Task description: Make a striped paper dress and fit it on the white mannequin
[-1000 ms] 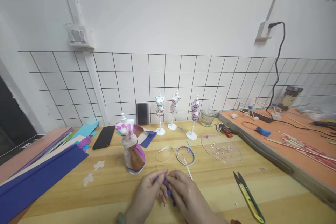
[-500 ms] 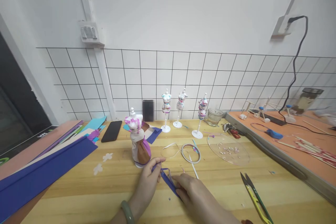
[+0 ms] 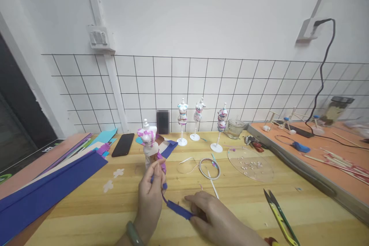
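Observation:
My left hand (image 3: 151,192) is closed in a pinch on one end of a dark blue strip (image 3: 179,210), which looks like crepe paper or fabric. The strip narrows and twists near those fingers. At its other end, my right hand (image 3: 211,213) grips it low over the table. Just behind my left hand stands a small white dress-form mannequin (image 3: 146,136) with purple patches on top and a purple and brown skirt. My left fingers hide much of the skirt; I cannot tell whether they touch it.
Several coloured sheets (image 3: 52,192) lie left, near a black phone (image 3: 123,145). Three smaller mannequins (image 3: 182,119) stand behind. A tape roll (image 3: 210,168), a clear disc with beads (image 3: 250,164), thread snips (image 3: 281,217) and a glass bowl (image 3: 235,128) are right, beside an orange board (image 3: 325,157).
My left hand has moved left and up towards the mannequin, away from my right hand. More of the blue strip now shows between the hands; my right hand has barely moved.

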A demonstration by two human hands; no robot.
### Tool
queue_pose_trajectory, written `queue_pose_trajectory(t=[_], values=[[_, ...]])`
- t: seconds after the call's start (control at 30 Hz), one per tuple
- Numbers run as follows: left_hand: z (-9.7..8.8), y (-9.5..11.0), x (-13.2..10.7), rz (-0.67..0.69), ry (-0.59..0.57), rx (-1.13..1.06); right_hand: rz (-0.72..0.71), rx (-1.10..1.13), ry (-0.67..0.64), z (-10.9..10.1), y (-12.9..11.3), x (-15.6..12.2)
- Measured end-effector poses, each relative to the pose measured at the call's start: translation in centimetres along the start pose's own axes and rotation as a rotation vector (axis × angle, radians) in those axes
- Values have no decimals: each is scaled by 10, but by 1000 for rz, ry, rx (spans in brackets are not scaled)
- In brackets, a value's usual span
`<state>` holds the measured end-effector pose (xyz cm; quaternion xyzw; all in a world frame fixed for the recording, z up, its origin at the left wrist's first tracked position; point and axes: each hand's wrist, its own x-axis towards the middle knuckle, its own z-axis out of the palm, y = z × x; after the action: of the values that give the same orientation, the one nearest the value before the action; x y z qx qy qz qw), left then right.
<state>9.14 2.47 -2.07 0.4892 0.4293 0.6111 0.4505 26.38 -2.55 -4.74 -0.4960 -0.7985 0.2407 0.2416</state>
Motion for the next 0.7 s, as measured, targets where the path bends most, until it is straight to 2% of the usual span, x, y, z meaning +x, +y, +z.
queue_pose_trajectory(t=[0.07,0.17,0.27,0.37,0.47,0.53,0.6,0.7], values=[[2,4,-3,-1,9,-26,-11,123,35,1,0,0],[6,3,-14,-33,-71,-66,21,471,98,9,1,1],[12,-2,-28,-69,-168,-37,67,880,-31,20,-4,3],[17,-4,-39,-8,-168,70,37,1124,-207,30,-12,4],[16,-4,-37,33,-198,189,56,1055,-237,32,-14,4],[12,-7,-30,12,-311,302,56,854,-133,28,-11,4],[9,-13,-23,-15,-480,388,20,638,21,21,-5,5],[7,-22,-18,-42,-654,383,-5,445,189,11,4,7]])
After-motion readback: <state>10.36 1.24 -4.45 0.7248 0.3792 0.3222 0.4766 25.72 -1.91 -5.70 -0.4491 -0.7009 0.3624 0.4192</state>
